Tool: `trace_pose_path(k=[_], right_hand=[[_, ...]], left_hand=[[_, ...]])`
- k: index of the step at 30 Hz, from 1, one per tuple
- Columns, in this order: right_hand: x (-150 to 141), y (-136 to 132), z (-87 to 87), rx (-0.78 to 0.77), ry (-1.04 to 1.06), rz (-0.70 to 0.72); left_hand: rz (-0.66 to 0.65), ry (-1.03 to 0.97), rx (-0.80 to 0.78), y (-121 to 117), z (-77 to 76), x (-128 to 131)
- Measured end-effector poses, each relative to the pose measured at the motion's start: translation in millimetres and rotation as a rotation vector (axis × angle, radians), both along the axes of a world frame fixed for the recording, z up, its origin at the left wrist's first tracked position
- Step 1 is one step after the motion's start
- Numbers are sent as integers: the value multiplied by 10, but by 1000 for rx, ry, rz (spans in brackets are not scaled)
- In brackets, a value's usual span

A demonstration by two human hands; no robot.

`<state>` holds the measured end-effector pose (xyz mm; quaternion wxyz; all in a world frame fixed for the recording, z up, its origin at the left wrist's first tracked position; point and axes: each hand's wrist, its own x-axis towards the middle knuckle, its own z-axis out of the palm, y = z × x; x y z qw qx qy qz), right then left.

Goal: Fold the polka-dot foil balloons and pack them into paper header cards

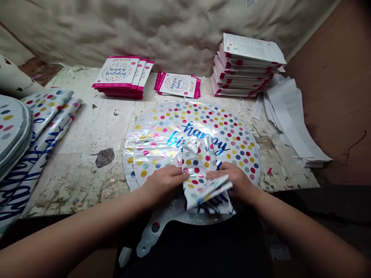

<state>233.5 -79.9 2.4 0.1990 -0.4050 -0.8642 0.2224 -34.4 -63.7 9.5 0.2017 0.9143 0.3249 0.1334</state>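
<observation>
A partly folded foil balloon (198, 160), white with coloured dots, lies on top of several flat round foil balloons (242, 148) lettered "happy birthday" in shiny blue. My left hand (165, 181) is closed at the folded balloon's left edge, fingers pressed together on the foil. On the other side, my right hand (236, 179) grips the right edge, thumb pointing inward. Between the hands a loose flap of the folded foil sticks up, creased, with dark blue lettering below it. The tail of a lower balloon hangs past the table's front edge.
Along the back of the worn table (87, 127) stand a left pack stack (118, 75), a small pack pile (178, 85) and a tall pack stack (246, 67). White paper sheets (292, 119) lie at right. Folded balloons (49, 119) and a round balloon stack (13, 127) fill the left.
</observation>
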Motion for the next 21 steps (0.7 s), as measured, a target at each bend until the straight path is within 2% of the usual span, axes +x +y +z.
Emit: trace_pose_path(k=[3,5,7,8,9,10,11,13,14,15,17,18,20,21], right_hand=[[-39,164,49,-609,150,-293],[-83,294,83,-924,154,-500],[-133,401,107,-1066,108,-618],[-157,439,114,-1082,82,-643],[-179,468,117,-1076,59,-658],[-196,487,117,-1056,44,-667],[-207,499,113,-1031,34,-672],[-212,508,107,-972,3,-679],[-209,506,109,-934,-19,-681],[-206,501,119,-893,-42,-683],[-213,480,157,-768,-83,-708],[-230,466,178,-639,-119,-725],[-290,443,200,-278,-231,-684],[-327,439,190,-94,-303,-607]], left_hand=[[268,-7,-386,175,107,95],[426,47,-661,316,177,168],[495,92,-884,428,226,218],[500,108,-927,462,239,231],[504,115,-882,481,240,236],[502,108,-741,484,231,234],[477,84,-528,474,209,229],[331,22,-85,432,130,213],[233,5,68,408,79,206],[143,6,155,388,25,201],[58,71,185,371,-73,198],[61,113,171,376,-110,200],[73,188,122,411,-149,208],[68,220,94,438,-152,213]])
